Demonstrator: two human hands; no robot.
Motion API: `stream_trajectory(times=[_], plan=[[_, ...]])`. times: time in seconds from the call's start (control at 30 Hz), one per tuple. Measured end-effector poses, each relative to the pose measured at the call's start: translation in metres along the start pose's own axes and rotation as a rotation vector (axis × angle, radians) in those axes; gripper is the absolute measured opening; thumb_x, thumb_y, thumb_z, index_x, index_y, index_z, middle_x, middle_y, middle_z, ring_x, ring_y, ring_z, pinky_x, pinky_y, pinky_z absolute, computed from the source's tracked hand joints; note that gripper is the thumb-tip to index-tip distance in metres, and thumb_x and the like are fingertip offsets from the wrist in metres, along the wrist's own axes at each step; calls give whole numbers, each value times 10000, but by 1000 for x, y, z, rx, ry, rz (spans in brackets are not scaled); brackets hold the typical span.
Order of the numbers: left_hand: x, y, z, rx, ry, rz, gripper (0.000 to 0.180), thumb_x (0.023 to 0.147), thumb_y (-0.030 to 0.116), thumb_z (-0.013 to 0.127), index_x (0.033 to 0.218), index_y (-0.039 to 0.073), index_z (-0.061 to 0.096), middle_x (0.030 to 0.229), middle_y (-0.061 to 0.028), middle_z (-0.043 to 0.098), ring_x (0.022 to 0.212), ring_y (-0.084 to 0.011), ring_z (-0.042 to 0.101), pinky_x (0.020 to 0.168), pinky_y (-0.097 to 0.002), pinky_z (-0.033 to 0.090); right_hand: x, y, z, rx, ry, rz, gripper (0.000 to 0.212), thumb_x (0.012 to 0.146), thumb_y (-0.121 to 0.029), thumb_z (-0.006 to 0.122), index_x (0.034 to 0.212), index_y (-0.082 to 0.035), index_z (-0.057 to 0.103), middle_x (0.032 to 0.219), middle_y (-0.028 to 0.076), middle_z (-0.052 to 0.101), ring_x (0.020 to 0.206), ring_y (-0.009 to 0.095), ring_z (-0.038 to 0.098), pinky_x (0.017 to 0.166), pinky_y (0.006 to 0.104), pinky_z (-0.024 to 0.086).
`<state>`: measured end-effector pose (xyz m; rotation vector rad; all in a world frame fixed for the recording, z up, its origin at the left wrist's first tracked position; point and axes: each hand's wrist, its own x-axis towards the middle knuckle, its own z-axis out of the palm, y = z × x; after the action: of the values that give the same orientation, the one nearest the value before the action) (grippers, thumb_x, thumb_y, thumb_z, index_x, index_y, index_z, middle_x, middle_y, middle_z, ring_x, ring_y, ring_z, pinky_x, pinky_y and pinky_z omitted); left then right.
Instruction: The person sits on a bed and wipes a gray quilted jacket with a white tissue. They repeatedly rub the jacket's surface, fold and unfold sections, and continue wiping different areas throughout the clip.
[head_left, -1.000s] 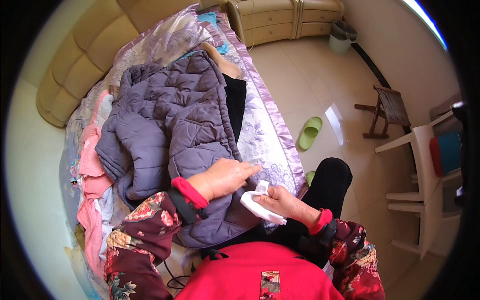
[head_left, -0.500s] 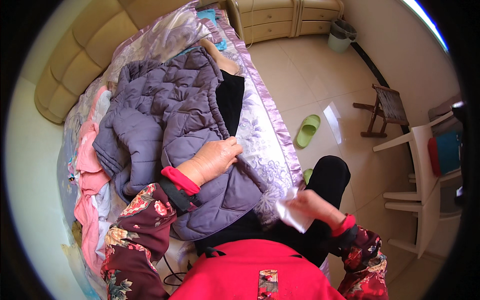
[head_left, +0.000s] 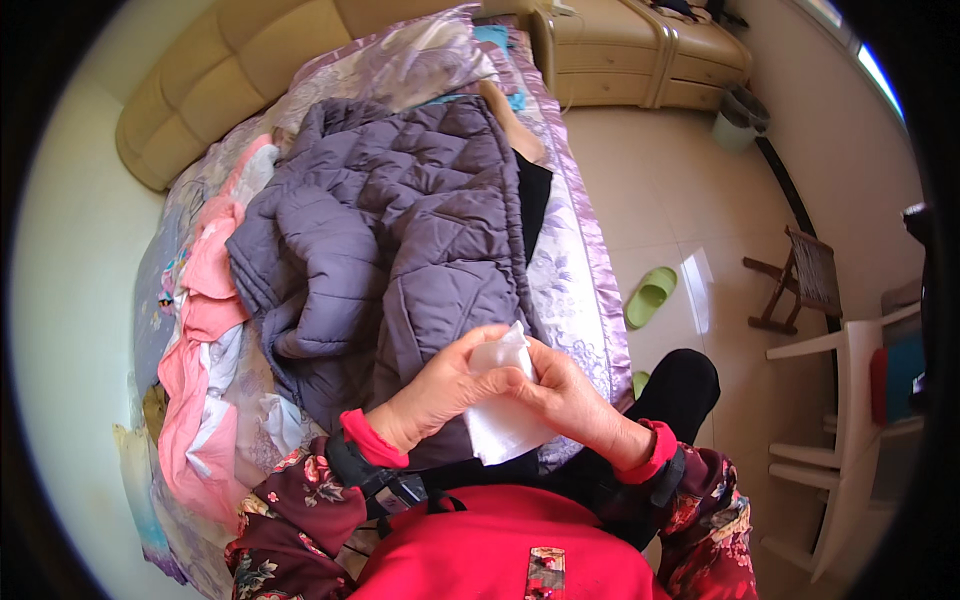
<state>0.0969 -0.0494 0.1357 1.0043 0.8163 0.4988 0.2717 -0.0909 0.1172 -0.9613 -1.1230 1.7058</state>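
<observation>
My left hand point(head_left: 447, 388) and my right hand point(head_left: 575, 397) meet in front of my body. Between them they grip a folded white tissue point(head_left: 508, 428), a thin, soft-looking sheet whose top edge sticks up past my fingers. Both thumbs press on its near side, and its lower part hangs loose. Just beyond and below my hands, a grey-purple quilted padded jacket point(head_left: 440, 215) lies spread over the bed, its lower end partly hidden by my hands.
What looks like another person's bare limb point(head_left: 515, 128) and black clothing point(head_left: 533, 200) show beside the jacket. Pink clothes point(head_left: 205, 300) lie on the left of the flowered bedsheet point(head_left: 575, 260). On the floor are a green slipper point(head_left: 651, 297), a wooden stool point(head_left: 805, 280), a bin point(head_left: 740, 118) and white chairs point(head_left: 850, 400).
My left hand has left the jacket and taken hold of the tissue. My right hand has brought the tissue leftward to meet it. The view has shifted, so the room appears further right.
</observation>
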Motion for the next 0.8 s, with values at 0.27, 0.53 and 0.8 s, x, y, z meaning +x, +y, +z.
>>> stream_trajectory(times=[0.27,0.53,0.8], plan=[[-53,-16,-40,-77,306,159,177,861,64,693,1012,23,610,897,12,621,832,-53,567,776,-210,464,21,11,-12,0,8,-43,372,912,-250,671,1162,-6,542,1043,27,604,975,112,547,841,259,445],[-95,-19,-93,-29,916,534,120,889,29,578,1009,24,563,960,-31,618,864,-76,573,810,-235,466,67,61,-51,-125,309,82,371,924,-243,635,1131,62,588,948,63,657,842,118,595,767,257,486],[-62,-32,-100,832,908,813,183,794,-75,595,870,18,457,1203,-201,587,994,-268,607,863,-321,476,9,118,-100,-113,454,226,255,946,-194,598,1047,36,638,894,11,658,774,95,584,719,257,486]])
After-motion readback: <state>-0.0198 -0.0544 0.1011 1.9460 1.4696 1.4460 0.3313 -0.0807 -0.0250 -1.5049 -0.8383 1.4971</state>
